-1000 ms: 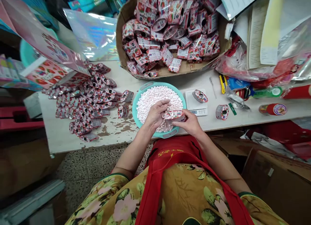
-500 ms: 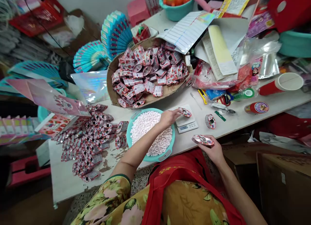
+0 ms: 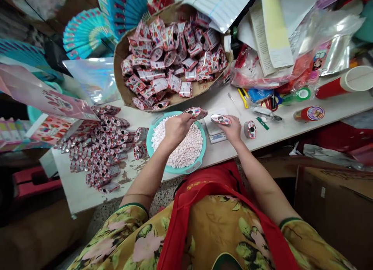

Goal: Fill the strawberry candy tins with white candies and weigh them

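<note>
My left hand (image 3: 176, 130) is closed on a small oval candy box (image 3: 198, 113) with strawberry print, held above the right rim of the turquoise basin (image 3: 189, 170). Pale pink candies (image 3: 182, 151) fill this basin. My right hand (image 3: 234, 130) grips another oval candy box (image 3: 220, 119), tilted over the small digital scale (image 3: 217, 137), which it partly hides. Whether that box touches the scale I cannot tell. A third box (image 3: 250, 130) stands on the table, just right of my right hand.
Many similar boxes heap in a cardboard tray (image 3: 121, 73) behind the basin. More stand in rows (image 3: 101, 153) at the left beside an opened printed carton (image 3: 55, 135). Papers (image 3: 278, 48), plastic bags, a yellow cutter (image 3: 243, 97) and a red cup (image 3: 329, 86) lie at the right.
My left hand has carried its box from the scale leftward to above the basin's edge. My right hand has brought its box from the table's front edge to the scale. The view has shifted.
</note>
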`<act>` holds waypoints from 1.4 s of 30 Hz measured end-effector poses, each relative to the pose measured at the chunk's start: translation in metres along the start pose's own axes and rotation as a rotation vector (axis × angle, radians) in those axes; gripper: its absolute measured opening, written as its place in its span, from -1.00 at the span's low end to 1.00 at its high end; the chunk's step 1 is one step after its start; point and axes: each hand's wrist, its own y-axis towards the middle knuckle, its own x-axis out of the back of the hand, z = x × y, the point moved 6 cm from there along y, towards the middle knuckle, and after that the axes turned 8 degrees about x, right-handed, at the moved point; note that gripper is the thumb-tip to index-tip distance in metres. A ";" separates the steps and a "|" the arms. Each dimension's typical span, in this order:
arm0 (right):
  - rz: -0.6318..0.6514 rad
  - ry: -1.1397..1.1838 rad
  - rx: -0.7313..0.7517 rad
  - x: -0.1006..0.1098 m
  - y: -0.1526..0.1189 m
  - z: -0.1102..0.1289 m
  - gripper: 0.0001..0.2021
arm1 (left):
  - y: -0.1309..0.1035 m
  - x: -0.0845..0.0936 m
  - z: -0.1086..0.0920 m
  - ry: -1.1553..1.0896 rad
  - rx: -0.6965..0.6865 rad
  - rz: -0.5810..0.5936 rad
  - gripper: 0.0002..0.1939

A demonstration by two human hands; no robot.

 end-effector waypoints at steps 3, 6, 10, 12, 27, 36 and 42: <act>0.067 -0.086 0.013 -0.013 0.012 0.006 -0.48 | -0.033 0.021 0.015 -0.111 0.030 -0.003 -0.77; 0.004 -0.013 0.051 0.002 -0.010 0.036 -0.34 | -0.065 0.020 0.021 -0.229 0.096 0.052 -0.79; 0.361 0.294 -0.016 -0.004 -0.070 0.092 -0.29 | -0.091 -0.001 0.019 -0.528 0.149 0.227 -0.82; 0.509 0.331 -0.154 -0.011 -0.094 0.108 -0.38 | -0.094 -0.013 0.027 -0.825 0.271 0.245 -0.73; 0.553 0.340 -0.394 -0.033 -0.107 0.124 -0.44 | -0.093 -0.074 0.054 -1.688 0.786 0.308 -0.43; 0.573 0.401 -0.375 -0.049 -0.119 0.128 -0.47 | -0.100 -0.065 0.066 -1.593 0.775 0.251 -0.49; 0.517 0.620 -0.400 -0.043 -0.123 0.106 -0.40 | -0.090 -0.050 0.072 -1.464 0.661 0.250 -0.57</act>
